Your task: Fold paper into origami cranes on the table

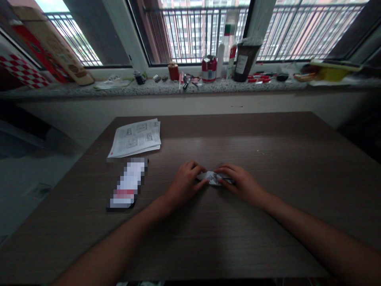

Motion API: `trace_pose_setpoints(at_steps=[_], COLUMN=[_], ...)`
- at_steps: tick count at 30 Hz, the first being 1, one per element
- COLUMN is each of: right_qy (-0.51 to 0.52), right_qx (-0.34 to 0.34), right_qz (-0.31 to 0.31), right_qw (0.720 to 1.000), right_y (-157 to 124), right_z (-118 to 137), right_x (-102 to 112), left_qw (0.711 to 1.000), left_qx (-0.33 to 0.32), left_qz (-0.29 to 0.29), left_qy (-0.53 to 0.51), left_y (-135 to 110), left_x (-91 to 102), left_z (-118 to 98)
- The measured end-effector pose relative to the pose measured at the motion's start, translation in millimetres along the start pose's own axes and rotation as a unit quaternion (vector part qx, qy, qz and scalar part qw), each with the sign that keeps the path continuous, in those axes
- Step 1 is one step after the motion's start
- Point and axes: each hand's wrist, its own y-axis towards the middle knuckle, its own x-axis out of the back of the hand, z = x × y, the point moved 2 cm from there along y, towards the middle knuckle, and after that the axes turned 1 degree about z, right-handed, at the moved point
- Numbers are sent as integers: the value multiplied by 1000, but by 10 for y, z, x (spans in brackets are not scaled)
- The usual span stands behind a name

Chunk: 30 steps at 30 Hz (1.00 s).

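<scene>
L hand (187,179) & R hand (241,182) pinch folded paper (212,178) b/w fingers, one end ea.; phone (127,184) lies left of L fingers.

A wide, brown, wood-grained table (226,246) is set before a plain pale wall (202,104), by which a speckled grey stone windowsill (160,89) is borne. Above the sill, large glass windows (95,35) are held in pale frames (125,31), through which a dark barred railing (193,8) and a pinkish high-rise (205,39) are seen. Daylight is admitted there and reflected in a soft band across the tabletop; the right edge is steeped in shadow.
</scene>
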Motion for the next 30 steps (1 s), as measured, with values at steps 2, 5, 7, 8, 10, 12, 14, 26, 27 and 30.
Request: trace_pose_setpoints(at_steps=[2,5,7,8,10,12,14,26,27,30], right_qy=[2,4,15,27,62,100,121,126,124,131], right_qx=[-13,-22,-31,-40,-68,-94,-109,-97,-98,-112], right_qz=[-18,-18,-6,-1,8,13,18,26,26,29], right_qw=[1000,1000,999,999,996,990,986,987,987,985], right_y=[5,12,14,12,3,-13,-26,-24,-25,-29], right_z=[-6,-3,9,16,30,43,60,158,161,155], right_x=[2,15,30,39,53,62,70,94,90,84], left_qw=[1000,998,994,991,984,978,974,971,971,969], left_qx=[4,6,15,21,28,22,11,12,10,19], left_qz=[0,9,24,31,41,45,46,45,45,43], left_qy=[-19,-60,-104,-128,-170,-202,-220,-236,-236,-242], left_y=[3,5,0,-5,-16,-27,-35,-25,-25,-28], left_x=[9,9,0,-3,-3,8,25,36,37,34], left_z=[-21,-56,-83,-98,-132,-169,-203,-289,-294,-295])
